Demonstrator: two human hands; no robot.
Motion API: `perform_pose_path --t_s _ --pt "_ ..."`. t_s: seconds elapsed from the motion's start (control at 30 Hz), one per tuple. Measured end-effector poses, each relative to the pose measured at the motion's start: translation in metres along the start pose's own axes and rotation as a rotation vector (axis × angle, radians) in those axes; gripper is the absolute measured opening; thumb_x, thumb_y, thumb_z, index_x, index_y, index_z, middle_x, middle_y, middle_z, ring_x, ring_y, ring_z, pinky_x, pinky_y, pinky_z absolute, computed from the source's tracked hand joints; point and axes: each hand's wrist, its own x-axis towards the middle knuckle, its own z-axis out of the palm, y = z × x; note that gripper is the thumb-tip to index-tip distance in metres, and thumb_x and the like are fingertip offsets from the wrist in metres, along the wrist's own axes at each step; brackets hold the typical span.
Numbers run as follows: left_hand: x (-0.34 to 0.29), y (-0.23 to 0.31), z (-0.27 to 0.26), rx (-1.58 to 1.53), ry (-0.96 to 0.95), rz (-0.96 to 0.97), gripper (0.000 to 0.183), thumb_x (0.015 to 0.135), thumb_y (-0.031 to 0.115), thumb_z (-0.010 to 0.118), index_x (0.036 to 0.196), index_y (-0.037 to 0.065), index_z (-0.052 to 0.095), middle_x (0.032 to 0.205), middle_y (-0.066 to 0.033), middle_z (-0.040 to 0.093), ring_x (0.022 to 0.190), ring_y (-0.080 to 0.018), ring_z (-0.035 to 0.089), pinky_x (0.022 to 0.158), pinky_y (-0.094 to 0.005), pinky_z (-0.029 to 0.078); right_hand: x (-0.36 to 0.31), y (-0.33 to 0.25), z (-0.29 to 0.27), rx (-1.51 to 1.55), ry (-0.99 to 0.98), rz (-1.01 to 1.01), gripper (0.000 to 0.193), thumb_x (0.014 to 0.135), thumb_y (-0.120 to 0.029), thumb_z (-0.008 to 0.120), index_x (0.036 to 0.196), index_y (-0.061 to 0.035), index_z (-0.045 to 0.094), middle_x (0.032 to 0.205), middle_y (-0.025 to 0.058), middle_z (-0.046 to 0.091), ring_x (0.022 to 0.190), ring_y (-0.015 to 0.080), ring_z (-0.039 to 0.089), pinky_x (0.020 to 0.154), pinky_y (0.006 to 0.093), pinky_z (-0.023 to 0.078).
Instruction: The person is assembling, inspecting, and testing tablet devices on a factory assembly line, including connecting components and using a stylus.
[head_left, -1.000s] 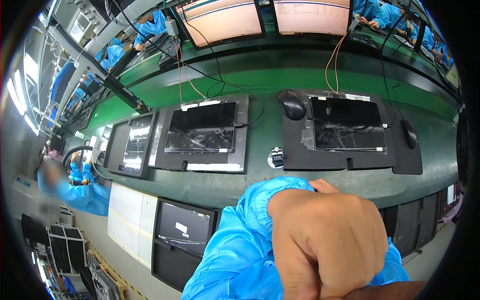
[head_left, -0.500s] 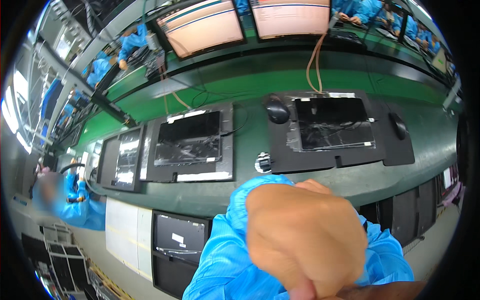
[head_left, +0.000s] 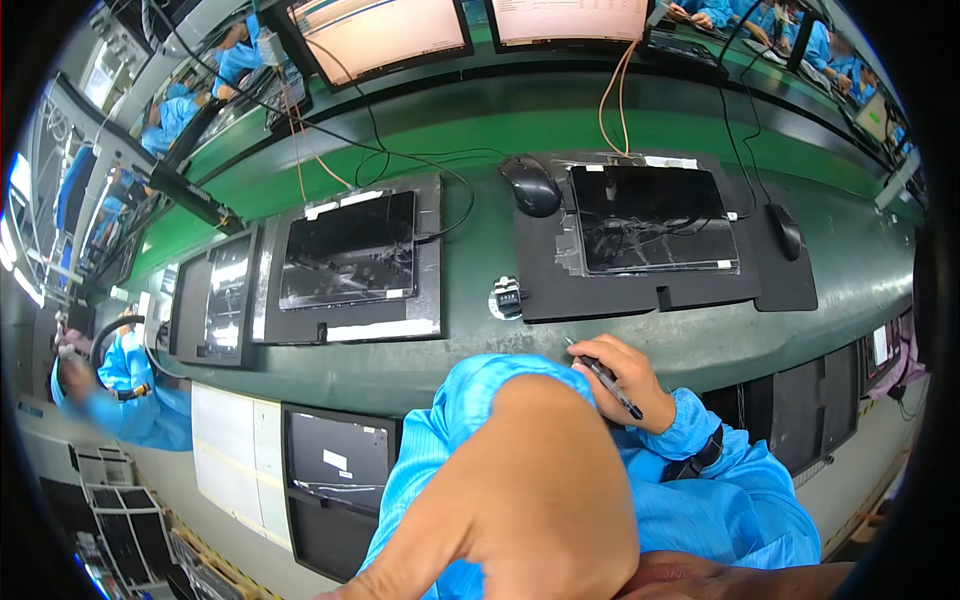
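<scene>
My left hand (head_left: 540,490) is raised very close to the camera and fills the lower middle. Its back shows, and one digit stretches toward the lower left; the other fingers are hidden. Beyond it, my right hand (head_left: 645,390) is closed round a dark pen (head_left: 612,385) over the bench's front edge, with the tip pointing up and left. Nearest to the pen, on the bench, is a small silver-and-black device like a tally counter (head_left: 507,298). Behind it lies a dark, film-covered screen panel (head_left: 655,220) on a black pad (head_left: 600,305).
Another screen panel (head_left: 350,245) lies on a pad to the left, beside a black tray (head_left: 178,325). Two mice, one black (head_left: 531,187) and one at right (head_left: 786,232), flank the right panel. Cables cross the green bench (head_left: 480,370). A co-worker in blue (head_left: 150,415) is at far left.
My left hand has moved left and lower from in front of my right hand, which now shows with the pen. The bench scene has shifted slightly up and left in view.
</scene>
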Motion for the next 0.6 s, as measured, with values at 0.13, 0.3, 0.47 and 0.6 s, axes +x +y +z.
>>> perform_pose_path --t_s 0.13,0.3,0.47,0.6 --pt "-0.006 -0.002 -0.003 -0.338 0.051 -0.053 0.045 0.09 0.035 0.081 0.113 -0.002 0.071 0.083 -0.0134 0.072 0.065 -0.0305 0.068 0.051 -0.0334 0.052 0.0 0.004 -0.002 0.012 0.0 -0.017 0.026 0.089 0.0 0.071 0.115 -0.0018 0.066 0.087 0.0118 0.064 0.068 0.0224 0.059 0.06 0.0328 0.048" --pt "0.003 0.003 -0.028 -0.306 -0.141 -0.091 0.04 0.088 0.025 0.083 0.113 -0.005 0.073 0.084 -0.0137 0.074 0.065 -0.029 0.07 0.051 -0.0327 0.052 -0.003 0.01 -0.001 0.018 -0.011 -0.008 0.027 0.089 0.0 0.071 0.116 -0.0017 0.065 0.091 0.013 0.065 0.069 0.0227 0.06 0.061 0.032 0.048" --pt "-0.012 -0.007 -0.054 -0.593 -0.266 -0.376 0.047 0.095 0.032 0.075 0.123 -0.005 0.069 0.1 -0.0212 0.074 0.078 -0.0298 0.073 0.063 -0.0367 0.057 -0.011 0.017 -0.009 0.072 0.08 -0.031 0.023 0.09 -0.002 0.07 0.113 -0.0016 0.066 0.093 0.0135 0.067 0.074 0.0251 0.063 0.065 0.0338 0.05" --pt "-0.02 -0.029 -0.052 -0.447 -0.256 -0.362 0.043 0.103 0.036 0.061 0.084 -0.002 0.071 0.078 -0.0111 0.073 0.061 -0.0244 0.066 0.055 -0.0316 0.051 -0.023 0.009 -0.04 0.286 0.26 0.218 0.021 0.096 -0.006 0.063 0.116 0.0001 0.064 0.091 0.012 0.064 0.077 0.0191 0.061 0.07 0.0332 0.049"
